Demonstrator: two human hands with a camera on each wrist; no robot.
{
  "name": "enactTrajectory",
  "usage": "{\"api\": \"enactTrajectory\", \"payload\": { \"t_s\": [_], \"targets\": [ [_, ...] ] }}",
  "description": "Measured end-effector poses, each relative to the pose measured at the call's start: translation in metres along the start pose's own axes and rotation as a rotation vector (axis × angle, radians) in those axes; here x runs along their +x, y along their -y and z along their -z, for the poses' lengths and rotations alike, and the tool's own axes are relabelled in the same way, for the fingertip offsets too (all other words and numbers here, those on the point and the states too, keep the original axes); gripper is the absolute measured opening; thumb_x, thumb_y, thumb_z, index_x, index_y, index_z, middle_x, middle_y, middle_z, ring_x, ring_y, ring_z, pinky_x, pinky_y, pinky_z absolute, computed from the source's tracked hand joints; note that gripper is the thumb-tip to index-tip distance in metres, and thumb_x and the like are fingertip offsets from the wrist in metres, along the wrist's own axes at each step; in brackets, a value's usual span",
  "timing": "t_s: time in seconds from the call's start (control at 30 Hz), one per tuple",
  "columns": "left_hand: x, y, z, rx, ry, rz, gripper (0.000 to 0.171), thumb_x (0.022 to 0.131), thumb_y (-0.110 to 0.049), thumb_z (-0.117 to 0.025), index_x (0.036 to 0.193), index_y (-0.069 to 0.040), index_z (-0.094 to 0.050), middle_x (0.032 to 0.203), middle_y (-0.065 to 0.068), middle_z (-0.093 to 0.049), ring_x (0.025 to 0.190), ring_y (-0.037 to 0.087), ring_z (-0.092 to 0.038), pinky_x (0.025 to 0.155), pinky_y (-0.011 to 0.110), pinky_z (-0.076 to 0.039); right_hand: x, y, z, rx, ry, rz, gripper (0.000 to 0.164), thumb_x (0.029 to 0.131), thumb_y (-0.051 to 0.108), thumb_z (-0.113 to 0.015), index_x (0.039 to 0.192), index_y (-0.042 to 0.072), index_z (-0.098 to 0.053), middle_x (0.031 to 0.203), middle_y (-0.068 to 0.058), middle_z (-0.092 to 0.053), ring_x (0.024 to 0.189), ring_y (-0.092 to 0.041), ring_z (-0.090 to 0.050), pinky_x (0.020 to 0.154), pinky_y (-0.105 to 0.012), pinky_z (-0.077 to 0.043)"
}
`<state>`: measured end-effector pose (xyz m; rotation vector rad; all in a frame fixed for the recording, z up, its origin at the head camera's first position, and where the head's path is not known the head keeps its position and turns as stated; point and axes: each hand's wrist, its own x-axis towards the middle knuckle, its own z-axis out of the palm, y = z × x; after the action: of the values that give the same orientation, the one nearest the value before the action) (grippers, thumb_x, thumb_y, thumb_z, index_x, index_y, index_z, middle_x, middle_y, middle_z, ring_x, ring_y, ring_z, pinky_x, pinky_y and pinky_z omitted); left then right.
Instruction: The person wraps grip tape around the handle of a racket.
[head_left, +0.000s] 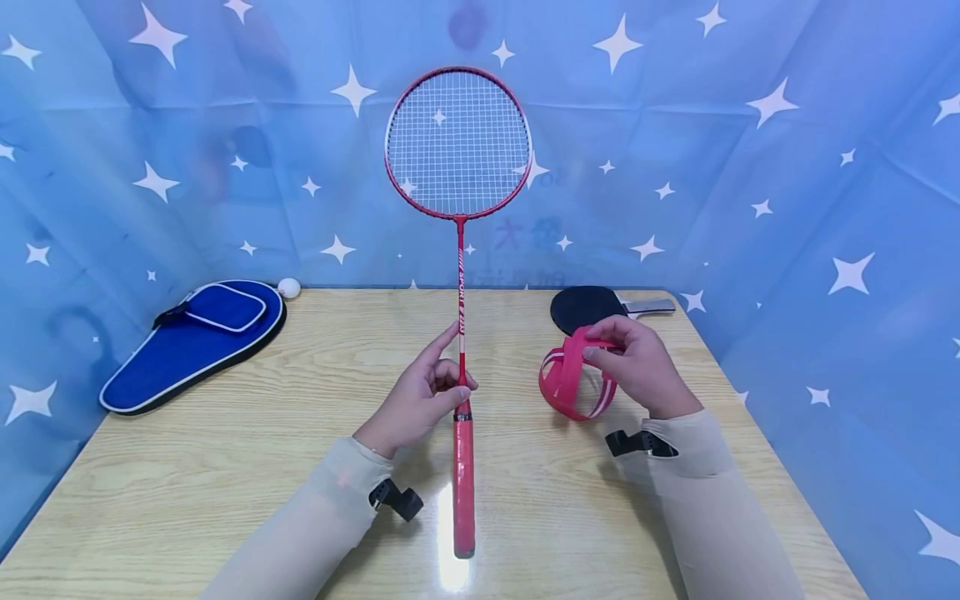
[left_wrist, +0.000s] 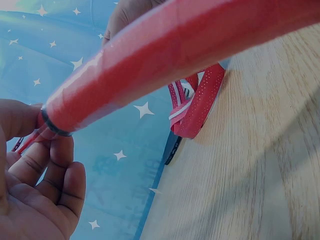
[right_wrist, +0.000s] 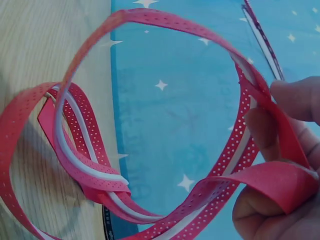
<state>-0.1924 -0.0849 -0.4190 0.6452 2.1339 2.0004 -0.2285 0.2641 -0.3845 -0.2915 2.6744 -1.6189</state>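
Note:
A red badminton racket [head_left: 461,287] stands head up in front of me, its strung head against the blue backdrop. My left hand [head_left: 416,404] pinches the shaft just above the handle, thumb on the near side and index finger stretched up along it. The red handle [left_wrist: 150,62] crosses the left wrist view, with a dark ring at its upper end. On the right, my right hand [head_left: 641,371] pinches a loosely coiled strip of red perforated grip tape [right_wrist: 160,18] between thumb and fingers. White stripes run along the tape, whose loops hang down over the wooden table.
A blue paddle case [head_left: 180,358] with white piping lies at the table's left edge, with a white ball [head_left: 288,288] by its top. At the back right lies a black table tennis paddle [head_left: 585,308]. Star-printed blue cloth [head_left: 847,167] surrounds the wooden table [head_left: 300,417].

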Motion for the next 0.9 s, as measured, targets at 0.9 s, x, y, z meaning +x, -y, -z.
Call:
{"api": "enactTrajectory", "payload": {
  "t_s": [0.9],
  "targets": [
    [0.001,0.002,0.0,0.014,-0.004,0.005,0.091,0.099,0.003,-0.066,0.168,-0.036,-0.022,0.102,0.014,-0.072,0.105,0.029,-0.071,0.087,0.029,-0.058,-0.004,0.008,-0.011,-0.08,0.002,0.075,0.045,0.09,0.02,-0.085,0.13,0.014,-0.067,0.124,-0.008,-0.068,0.112,-0.029,-0.06,0.081,-0.035,-0.058]
  ]
}}
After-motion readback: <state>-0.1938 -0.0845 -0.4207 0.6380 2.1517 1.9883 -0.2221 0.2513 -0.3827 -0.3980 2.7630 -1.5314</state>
